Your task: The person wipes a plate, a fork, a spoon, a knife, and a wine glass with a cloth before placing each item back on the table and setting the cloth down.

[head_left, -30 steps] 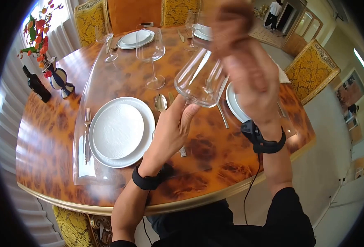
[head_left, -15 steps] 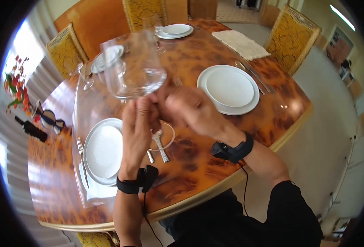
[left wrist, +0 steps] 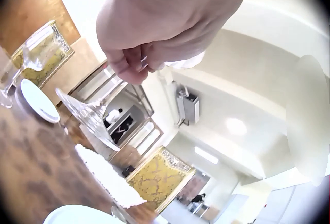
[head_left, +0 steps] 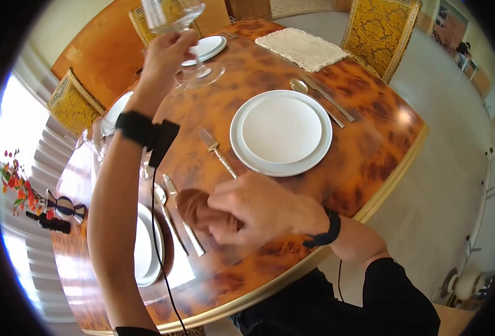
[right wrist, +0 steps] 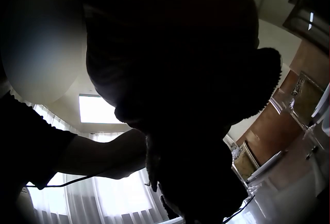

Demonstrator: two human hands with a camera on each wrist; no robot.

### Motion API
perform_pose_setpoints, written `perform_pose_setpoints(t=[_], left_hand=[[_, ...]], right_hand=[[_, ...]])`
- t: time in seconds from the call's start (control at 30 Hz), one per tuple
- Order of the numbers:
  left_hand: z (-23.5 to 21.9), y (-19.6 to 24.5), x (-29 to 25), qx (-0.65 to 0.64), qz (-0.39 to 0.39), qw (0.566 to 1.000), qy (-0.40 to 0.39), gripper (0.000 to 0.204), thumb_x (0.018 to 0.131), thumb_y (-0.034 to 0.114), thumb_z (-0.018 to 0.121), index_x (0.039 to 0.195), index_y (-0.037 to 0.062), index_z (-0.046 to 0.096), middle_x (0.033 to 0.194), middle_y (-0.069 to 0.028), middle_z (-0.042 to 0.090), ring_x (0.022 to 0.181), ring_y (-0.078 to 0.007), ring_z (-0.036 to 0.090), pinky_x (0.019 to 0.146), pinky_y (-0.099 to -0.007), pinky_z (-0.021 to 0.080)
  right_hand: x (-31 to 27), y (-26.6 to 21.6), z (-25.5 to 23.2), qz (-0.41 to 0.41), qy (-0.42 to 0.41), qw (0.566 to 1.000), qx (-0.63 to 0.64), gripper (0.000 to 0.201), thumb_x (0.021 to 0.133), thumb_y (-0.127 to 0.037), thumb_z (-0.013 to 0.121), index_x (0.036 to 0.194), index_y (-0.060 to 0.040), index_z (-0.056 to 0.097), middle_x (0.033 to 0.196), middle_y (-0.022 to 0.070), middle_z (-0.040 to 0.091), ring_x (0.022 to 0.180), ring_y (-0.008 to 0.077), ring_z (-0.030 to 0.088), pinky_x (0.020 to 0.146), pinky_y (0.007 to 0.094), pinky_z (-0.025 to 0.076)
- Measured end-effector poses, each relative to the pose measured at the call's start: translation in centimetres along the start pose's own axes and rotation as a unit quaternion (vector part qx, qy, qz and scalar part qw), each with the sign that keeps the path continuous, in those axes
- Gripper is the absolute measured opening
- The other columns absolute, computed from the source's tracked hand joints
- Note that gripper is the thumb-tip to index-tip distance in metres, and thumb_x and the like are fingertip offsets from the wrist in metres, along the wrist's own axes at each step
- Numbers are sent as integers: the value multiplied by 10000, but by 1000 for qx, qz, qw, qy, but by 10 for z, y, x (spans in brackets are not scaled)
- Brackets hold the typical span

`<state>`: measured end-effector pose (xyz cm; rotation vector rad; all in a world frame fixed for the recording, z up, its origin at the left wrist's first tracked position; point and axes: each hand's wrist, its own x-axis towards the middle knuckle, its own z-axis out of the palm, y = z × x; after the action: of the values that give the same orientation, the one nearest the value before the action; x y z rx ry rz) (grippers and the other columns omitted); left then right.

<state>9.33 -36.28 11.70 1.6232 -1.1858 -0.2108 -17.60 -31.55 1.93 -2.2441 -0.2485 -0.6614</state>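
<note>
My left hand (head_left: 166,59) pinches the stem of a clear wine glass (head_left: 172,17) at the top of the head view, raised over the table's far side. The bowl is partly cut off by the frame edge. In the left wrist view the wine glass's round foot (left wrist: 87,118) sticks out below the fingers. My right hand (head_left: 267,210) grips a crumpled brown cloth (head_left: 205,213), low over the near part of the table. Dark silhouettes of hand and cloth (right wrist: 201,183) fill the right wrist view. Just beyond the right hand lie two stacked white plates (head_left: 281,129) and a fork (head_left: 217,154).
A spoon (head_left: 299,85) and knife (head_left: 331,98) lie right of the plates. Another plate setting (head_left: 156,252) with cutlery is partly behind the left arm. A cream placemat (head_left: 300,47), a dark bottle (head_left: 51,223) and a striped vase (head_left: 65,207) stand farther off.
Both hands were together at the wine glass. The left hand has carried it up and away; the right hand with the cloth has come down toward me. The head view has turned right.
</note>
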Motion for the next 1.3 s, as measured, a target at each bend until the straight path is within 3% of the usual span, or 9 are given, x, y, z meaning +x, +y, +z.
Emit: perform_pose_setpoints(t=[0.13, 0.33, 0.53, 0.9, 1.0, 1.13, 1.2, 1.23, 1.3], left_hand=[[87, -54, 58, -33, -33, 989, -139, 317, 996, 276, 633, 1013, -38, 673, 886, -37, 642, 827, -125, 619, 735, -280, 547], [186, -82, 75, -121, -14, 983, -137, 281, 978, 199, 655, 948, -79, 683, 858, -86, 682, 754, -129, 663, 635, -266, 560], [210, -107, 103, -137, -48, 977, -159, 314, 1011, 269, 630, 1066, -36, 678, 980, -70, 674, 876, -140, 647, 836, -285, 573], [218, -118, 108, -175, -46, 965, -191, 224, 957, 160, 672, 1048, -44, 661, 967, -88, 690, 825, -149, 662, 767, -280, 573], [194, -127, 97, -276, -76, 903, -319, 267, 856, 78, 667, 1116, 133, 684, 1104, -54, 693, 939, -172, 689, 790, -315, 581], [122, -67, 40, 33, 24, 981, -190, 305, 895, 161, 656, 1156, 2, 664, 883, -75, 709, 798, -186, 665, 683, -328, 541], [85, -123, 45, 76, 47, 975, -204, 226, 978, 158, 599, 1145, 44, 700, 970, -10, 685, 892, -109, 637, 724, -280, 542], [43, -63, -11, -45, -31, 985, -165, 238, 985, 179, 603, 1140, 23, 696, 905, -9, 682, 847, -101, 633, 709, -274, 536], [-24, -23, -69, 75, -28, 984, -159, 266, 982, 220, 629, 1101, -7, 700, 873, -26, 673, 770, -88, 625, 696, -253, 531]], right_hand=[[-10, 5, -2, 10, -15, 1000, 6, 271, 775, -262, 727, 714, -67, 550, 675, 114, 573, 582, 326, 598, 528, 424, 462], [-18, 20, 2, 23, -1, 999, -25, 228, 752, -215, 711, 756, -45, 559, 693, 111, 602, 612, 302, 634, 509, 417, 501], [-19, 24, 3, 46, 2, 999, -17, 224, 772, -210, 717, 774, -28, 586, 695, 115, 625, 605, 303, 653, 509, 406, 525], [-17, 26, 0, 67, -17, 997, -17, 218, 782, -211, 698, 768, -17, 601, 702, 147, 635, 608, 321, 654, 531, 422, 531], [-14, 21, -9, 47, -27, 998, -22, 208, 773, -215, 677, 772, -14, 624, 711, 162, 633, 611, 325, 652, 560, 428, 543], [-8, 13, -11, 48, -44, 997, -43, 232, 733, -231, 747, 733, -61, 590, 703, 103, 565, 588, 314, 608, 539, 404, 509], [-4, 11, -6, 57, -10, 998, -36, 282, 730, -190, 758, 667, -47, 523, 669, 123, 505, 565, 325, 550, 504, 397, 437], [-3, 11, -6, 57, -13, 997, -41, 276, 731, -189, 756, 671, -52, 524, 668, 122, 514, 567, 330, 561, 507, 400, 448], [-2, 9, -6, 63, -20, 996, -56, 264, 734, -185, 751, 678, -61, 525, 665, 121, 531, 572, 340, 583, 513, 407, 469]])
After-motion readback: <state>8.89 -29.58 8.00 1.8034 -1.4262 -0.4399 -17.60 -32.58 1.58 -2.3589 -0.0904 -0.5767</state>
